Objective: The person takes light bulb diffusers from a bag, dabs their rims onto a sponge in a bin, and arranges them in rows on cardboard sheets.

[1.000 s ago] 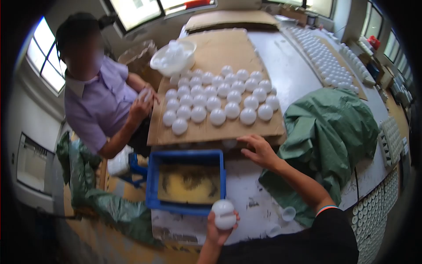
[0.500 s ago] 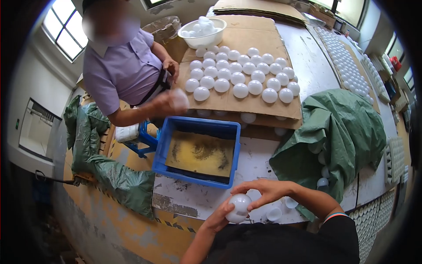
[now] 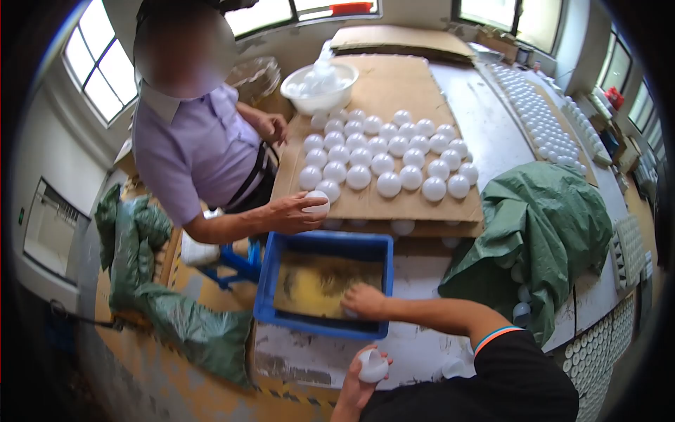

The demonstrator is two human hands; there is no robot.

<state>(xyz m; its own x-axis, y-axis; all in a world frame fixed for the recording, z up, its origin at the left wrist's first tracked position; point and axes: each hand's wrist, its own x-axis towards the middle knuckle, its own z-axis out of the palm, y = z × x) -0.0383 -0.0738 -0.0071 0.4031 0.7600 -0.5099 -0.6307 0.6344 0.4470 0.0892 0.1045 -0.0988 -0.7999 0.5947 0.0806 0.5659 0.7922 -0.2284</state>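
My left hand (image 3: 355, 388) is closed around a white globe lamp cover (image 3: 373, 368) near the table's front edge, an opening in the cover facing up. My right hand (image 3: 366, 302) reaches into the blue plastic bin (image 3: 261, 295), its fingers curled down close to the yellowish, dark-smudged bottom (image 3: 309, 285). A small pale patch shows by those fingertips; what they hold is hidden. Just past the bin, a co-worker's hand (image 3: 292, 213) grips another white globe (image 3: 318, 202).
Several rows of white globes (image 3: 382, 164) stand on a cardboard sheet (image 3: 394, 81). A white basin (image 3: 320, 103) of globes sits behind them. To the right lies a green tarp (image 3: 541, 218) with globes beneath its edge. The co-worker (image 3: 204, 148) stands at the left.
My right hand has left the globe and moved forward into the blue bin. My left hand keeps the globe, lower now. The co-worker's hand has brought its globe to the cardboard's near edge.
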